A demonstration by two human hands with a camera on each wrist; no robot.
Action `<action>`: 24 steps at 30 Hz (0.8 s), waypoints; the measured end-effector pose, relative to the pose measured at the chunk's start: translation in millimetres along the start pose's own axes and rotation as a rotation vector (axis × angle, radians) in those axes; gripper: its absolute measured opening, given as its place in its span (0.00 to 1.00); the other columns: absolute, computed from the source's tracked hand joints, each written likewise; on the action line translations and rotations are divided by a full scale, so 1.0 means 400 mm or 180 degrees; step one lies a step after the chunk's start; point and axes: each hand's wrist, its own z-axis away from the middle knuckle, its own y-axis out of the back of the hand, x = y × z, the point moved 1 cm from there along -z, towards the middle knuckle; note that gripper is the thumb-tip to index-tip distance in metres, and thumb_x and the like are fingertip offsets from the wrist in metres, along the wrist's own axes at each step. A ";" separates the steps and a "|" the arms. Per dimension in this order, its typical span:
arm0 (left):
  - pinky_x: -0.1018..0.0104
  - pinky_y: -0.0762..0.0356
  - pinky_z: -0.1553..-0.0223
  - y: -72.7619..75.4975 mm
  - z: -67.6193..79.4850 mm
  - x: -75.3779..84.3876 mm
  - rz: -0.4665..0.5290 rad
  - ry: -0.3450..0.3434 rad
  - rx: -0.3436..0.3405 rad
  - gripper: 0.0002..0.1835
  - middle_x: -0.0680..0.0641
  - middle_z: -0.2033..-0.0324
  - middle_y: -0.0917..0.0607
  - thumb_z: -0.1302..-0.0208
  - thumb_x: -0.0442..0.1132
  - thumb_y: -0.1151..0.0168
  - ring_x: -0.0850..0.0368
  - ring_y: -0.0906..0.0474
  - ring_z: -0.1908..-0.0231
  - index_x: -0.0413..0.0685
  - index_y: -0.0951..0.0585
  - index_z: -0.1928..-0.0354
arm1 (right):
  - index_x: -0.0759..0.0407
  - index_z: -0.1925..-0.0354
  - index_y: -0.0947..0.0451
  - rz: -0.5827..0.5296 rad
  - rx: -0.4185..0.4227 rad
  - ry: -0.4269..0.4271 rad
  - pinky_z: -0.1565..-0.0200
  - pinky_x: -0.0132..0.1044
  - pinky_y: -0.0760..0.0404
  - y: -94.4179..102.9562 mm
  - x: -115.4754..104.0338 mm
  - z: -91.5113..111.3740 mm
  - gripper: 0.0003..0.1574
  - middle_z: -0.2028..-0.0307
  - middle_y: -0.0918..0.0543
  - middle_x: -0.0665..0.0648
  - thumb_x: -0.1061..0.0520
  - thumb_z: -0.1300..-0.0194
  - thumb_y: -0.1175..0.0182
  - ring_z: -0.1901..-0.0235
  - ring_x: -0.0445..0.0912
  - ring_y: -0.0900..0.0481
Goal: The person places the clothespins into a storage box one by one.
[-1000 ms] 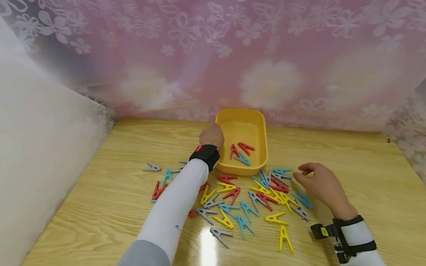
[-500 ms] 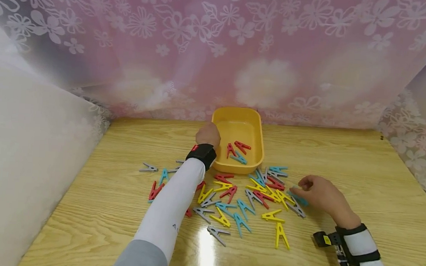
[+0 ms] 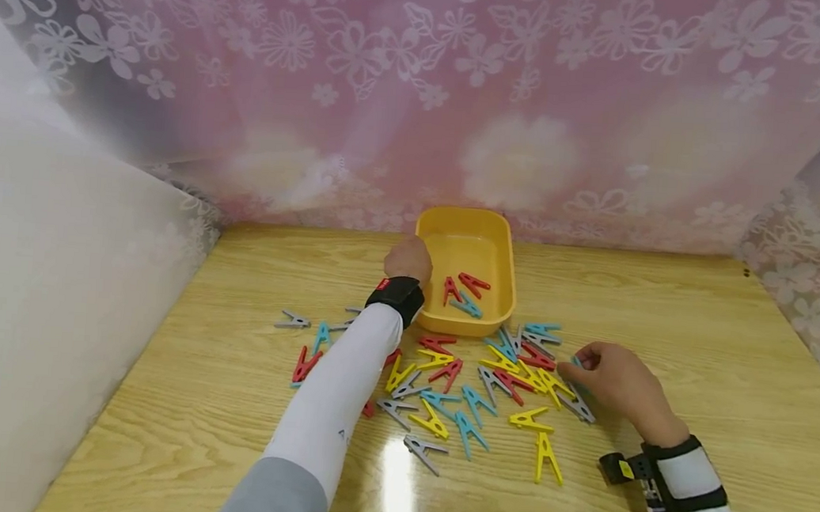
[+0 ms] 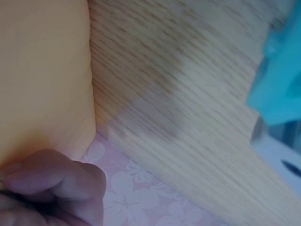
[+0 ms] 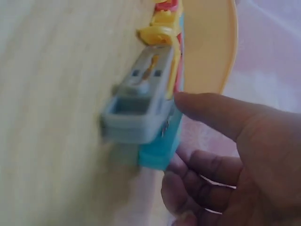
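Note:
My left hand (image 3: 408,261) grips the left rim of a yellow plastic basket (image 3: 507,271); in the left wrist view its curled fingers (image 4: 56,181) lie against the basket wall. Inside the basket are two red clothespins and a blue one (image 3: 467,306). At the right edge of the scattered clothespins, my right hand (image 3: 625,386) pinches a blue clothespin (image 5: 162,148), mostly covered by the fingers in the head view. In the right wrist view the thumb is above it and the fingers below. A grey clothespin (image 5: 136,103) lies right in front of it.
Several red, yellow, blue and grey clothespins, such as a yellow one (image 3: 546,457), are spread over the wooden table (image 3: 698,324) in front of the basket. More lie left of the left arm, including a grey one (image 3: 294,320). A pink floral cloth (image 3: 391,112) hangs behind.
My right hand has come down toward the table onto the blue clothespin, and its thumb and fingers have closed around it. The left hand stays on the basket rim.

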 end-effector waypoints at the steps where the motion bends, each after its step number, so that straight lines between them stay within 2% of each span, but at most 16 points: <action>1: 0.60 0.19 0.70 0.003 0.001 0.000 0.0013 0.0001 -0.0004 0.13 0.45 0.67 0.15 0.28 0.42 0.49 0.52 0.18 0.69 0.42 0.17 0.57 | 0.66 0.60 0.21 -0.0037 0.0024 0.0045 0.73 0.38 0.32 0.004 -0.005 -0.002 0.32 0.72 0.23 0.53 0.37 0.40 0.37 0.74 0.46 0.29; 6: 0.60 0.20 0.71 0.007 -0.002 -0.004 -0.0007 -0.0009 0.0007 0.13 0.46 0.67 0.15 0.29 0.42 0.48 0.53 0.18 0.69 0.43 0.16 0.57 | 0.68 0.57 0.21 -0.0172 0.0292 0.0290 0.73 0.39 0.28 0.042 -0.045 -0.019 0.32 0.70 0.20 0.55 0.38 0.36 0.40 0.74 0.46 0.27; 12: 0.61 0.20 0.72 0.001 -0.007 -0.007 -0.0038 0.0014 0.0048 0.13 0.47 0.67 0.15 0.29 0.43 0.48 0.53 0.18 0.69 0.44 0.16 0.57 | 0.66 0.54 0.21 -0.0243 0.0680 0.0500 0.73 0.40 0.26 0.080 -0.124 -0.052 0.35 0.67 0.18 0.57 0.35 0.35 0.44 0.71 0.49 0.23; 19: 0.61 0.19 0.71 -0.004 0.002 -0.003 -0.0043 0.0053 0.0049 0.13 0.48 0.66 0.15 0.28 0.43 0.48 0.54 0.17 0.68 0.45 0.17 0.56 | 0.64 0.54 0.20 -0.0111 0.0814 0.0581 0.74 0.40 0.26 0.092 -0.216 -0.101 0.36 0.65 0.17 0.58 0.33 0.35 0.45 0.70 0.50 0.23; 24: 0.62 0.19 0.70 0.006 0.015 0.002 -0.0044 0.0099 0.0057 0.14 0.48 0.65 0.14 0.28 0.43 0.50 0.55 0.17 0.66 0.45 0.17 0.55 | 0.63 0.58 0.18 -0.0118 0.0824 0.0677 0.77 0.38 0.27 0.077 -0.267 -0.135 0.31 0.68 0.18 0.57 0.36 0.36 0.42 0.74 0.48 0.25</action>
